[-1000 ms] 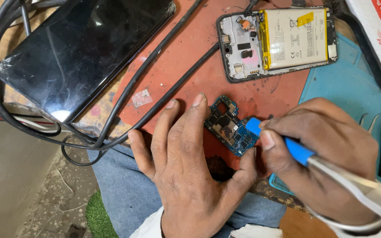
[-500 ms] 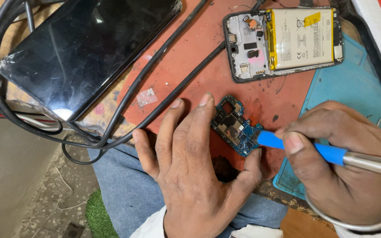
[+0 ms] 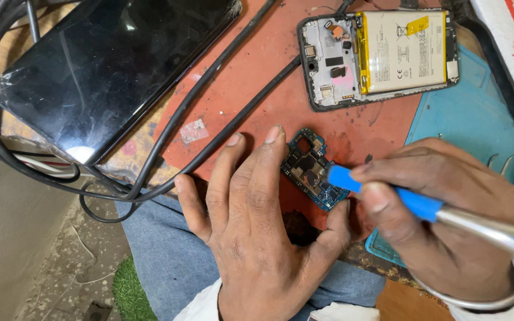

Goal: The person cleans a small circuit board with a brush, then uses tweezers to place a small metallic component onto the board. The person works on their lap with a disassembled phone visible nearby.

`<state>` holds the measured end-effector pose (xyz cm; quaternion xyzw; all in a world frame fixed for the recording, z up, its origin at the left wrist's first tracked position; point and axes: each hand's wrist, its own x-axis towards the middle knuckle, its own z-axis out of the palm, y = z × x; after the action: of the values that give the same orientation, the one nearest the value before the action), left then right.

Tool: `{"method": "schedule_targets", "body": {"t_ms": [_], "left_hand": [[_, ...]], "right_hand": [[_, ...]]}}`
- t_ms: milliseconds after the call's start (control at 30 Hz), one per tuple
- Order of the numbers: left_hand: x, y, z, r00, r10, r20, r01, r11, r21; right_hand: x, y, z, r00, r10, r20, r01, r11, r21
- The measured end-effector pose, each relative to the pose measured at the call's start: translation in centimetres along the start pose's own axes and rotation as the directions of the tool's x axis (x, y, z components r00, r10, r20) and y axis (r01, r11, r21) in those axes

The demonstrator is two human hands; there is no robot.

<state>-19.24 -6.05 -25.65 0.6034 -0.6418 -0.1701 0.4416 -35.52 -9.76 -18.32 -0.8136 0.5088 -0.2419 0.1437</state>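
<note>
I see a blue circuit board [image 3: 312, 169] on a rust-red mat [image 3: 257, 89], a bright blue tool handle [image 3: 388, 193], a teal mat [image 3: 477, 119] at right, black cables [image 3: 209, 113], and a white battery [image 3: 403, 50] edged yellow, upper right.

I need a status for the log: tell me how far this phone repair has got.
Done: opened phone frame with white battery lies stripped of its board. In hand: left hand steadies the small blue circuit board; right hand puts the blue-handled tool to it. Left: board not yet refitted.

Bare hands, left [image 3: 257, 238] and right [image 3: 447, 220]; white sleeve cuffs at both wrists, thin silver bangle [image 3: 477, 300] on the right, blue denim trousers [image 3: 174, 261].
</note>
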Motion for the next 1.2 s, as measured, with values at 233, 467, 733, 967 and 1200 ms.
{"method": "schedule_targets", "body": {"t_ms": [233, 467, 733, 967, 1200], "left_hand": [[0.0, -0.2, 0.1, 1.000, 0.005, 0.014, -0.004, 1.000, -0.011], [-0.2, -0.7, 0.5, 1.000, 0.007, 0.019, -0.006, 1.000, -0.013], [-0.2, -0.8, 0.7, 1.000, 0.013, 0.019, -0.013, 1.000, 0.000], [-0.4, -0.8, 0.9, 1.000, 0.006, 0.006, -0.006, 1.000, 0.001], [-0.4, -0.8, 0.9, 1.000, 0.006, 0.007, -0.006, 1.000, -0.002]], "right_hand": [[-0.4, 0.2, 0.0, 1.000, 0.015, 0.015, -0.015, 1.000, -0.013], [-0.8, 1.4, 0.7, 0.989, -0.137, -0.048, 0.129, 0.981, -0.147], [0.3, 0.8, 1.0, 0.992, -0.118, -0.044, 0.117, 0.993, -0.029], [-0.6, 1.0, 1.0, 0.991, 0.117, -0.064, -0.114, 0.992, 0.056], [-0.5, 0.7, 1.1, 0.998, -0.006, -0.066, 0.009, 0.999, 0.041]]}}
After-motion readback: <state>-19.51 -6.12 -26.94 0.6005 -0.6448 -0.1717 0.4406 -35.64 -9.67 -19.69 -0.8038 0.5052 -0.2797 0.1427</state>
